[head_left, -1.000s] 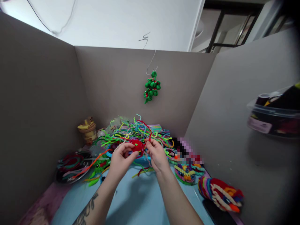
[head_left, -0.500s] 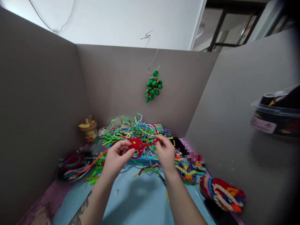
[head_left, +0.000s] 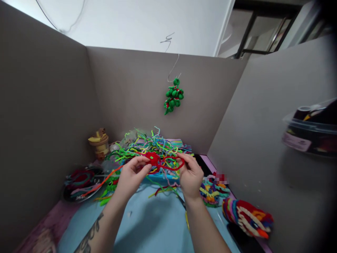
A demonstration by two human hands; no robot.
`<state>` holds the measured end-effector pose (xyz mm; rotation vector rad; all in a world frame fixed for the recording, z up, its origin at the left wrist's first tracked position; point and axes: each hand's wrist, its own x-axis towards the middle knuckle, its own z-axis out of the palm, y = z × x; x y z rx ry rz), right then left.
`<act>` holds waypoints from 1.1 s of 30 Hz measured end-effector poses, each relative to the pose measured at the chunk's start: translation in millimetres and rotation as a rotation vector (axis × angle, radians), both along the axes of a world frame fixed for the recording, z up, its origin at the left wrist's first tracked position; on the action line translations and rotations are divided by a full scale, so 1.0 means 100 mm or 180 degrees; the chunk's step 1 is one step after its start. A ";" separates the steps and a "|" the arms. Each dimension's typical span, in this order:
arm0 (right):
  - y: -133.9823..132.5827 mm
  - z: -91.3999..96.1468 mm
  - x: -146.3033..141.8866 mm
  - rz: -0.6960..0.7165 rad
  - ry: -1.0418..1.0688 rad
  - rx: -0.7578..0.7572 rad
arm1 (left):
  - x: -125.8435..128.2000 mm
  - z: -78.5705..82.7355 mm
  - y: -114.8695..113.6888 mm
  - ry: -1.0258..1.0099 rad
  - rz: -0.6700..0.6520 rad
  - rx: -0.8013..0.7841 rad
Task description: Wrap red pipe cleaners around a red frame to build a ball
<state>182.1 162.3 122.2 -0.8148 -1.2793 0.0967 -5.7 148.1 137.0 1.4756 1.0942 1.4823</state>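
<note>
My left hand (head_left: 133, 175) pinches a red coiled pipe-cleaner piece (head_left: 152, 158) between thumb and fingers. The piece is roundish, with a small green spot on its face. From its right side a red pipe-cleaner strand (head_left: 172, 168) bends out in a loop. My right hand (head_left: 191, 175) grips the far end of that loop with thumb and forefinger. Both hands are raised over the blue table mat, before a heap of colourful pipe cleaners (head_left: 158, 144). An orange pipe cleaner (head_left: 109, 174) runs behind my left wrist.
Grey panels (head_left: 137, 80) enclose three sides, and a green pipe-cleaner ornament (head_left: 174, 96) hangs from a wire. A dark round tray (head_left: 71, 200) and beige cup (head_left: 98, 142) stand left. Multicoloured pipe-cleaner pieces (head_left: 249, 218) and a dark phone-like slab (head_left: 243, 240) lie right. Scissors (head_left: 181, 201) rest mid-mat.
My right hand has shifted slightly right, and the red strand, narrow and bunched before, is now spread into a wider loop. My left hand keeps its hold on the red piece.
</note>
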 end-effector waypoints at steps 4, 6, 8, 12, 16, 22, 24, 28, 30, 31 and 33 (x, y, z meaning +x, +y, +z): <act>-0.04 0.02 -0.07 0.0103 0.0137 -0.0094 | 0.02 0.00 0.00 -0.0185 -0.0095 -0.0068; -0.06 0.04 -0.11 0.0061 0.0344 -0.0178 | 0.03 0.00 0.00 -0.0245 -0.0120 -0.0077; -0.07 0.05 -0.16 0.0072 0.0531 -0.0345 | 0.04 -0.01 -0.01 -0.0317 -0.0094 -0.0056; -0.07 0.06 -0.26 0.0359 0.0924 -0.0947 | 0.07 0.01 -0.03 -0.0477 -0.0071 -0.0017; -0.02 0.05 -0.33 0.1083 0.1604 -0.1467 | 0.08 0.03 -0.05 -0.0527 -0.0132 -0.0038; -0.02 0.09 -0.31 0.1699 0.1929 -0.1790 | 0.04 0.01 -0.04 -0.0679 -0.0292 -0.0046; -0.05 0.11 -0.30 0.1831 0.1813 -0.1784 | 0.04 0.02 -0.04 -0.0659 -0.0308 -0.0045; -0.11 0.13 -0.31 0.1783 0.1216 -0.1581 | 0.07 0.04 -0.06 -0.0581 -0.0337 -0.0058; -0.12 0.11 -0.31 0.1737 0.0948 -0.1558 | 0.08 0.04 -0.06 -0.0561 -0.0306 -0.0065; -0.12 0.10 -0.31 0.1746 0.0851 -0.1574 | 0.08 0.04 -0.06 -0.0570 -0.0300 -0.0077; -0.10 0.07 -0.30 0.1762 0.0695 -0.1616 | 0.08 0.02 -0.05 -0.0620 -0.0342 -0.0122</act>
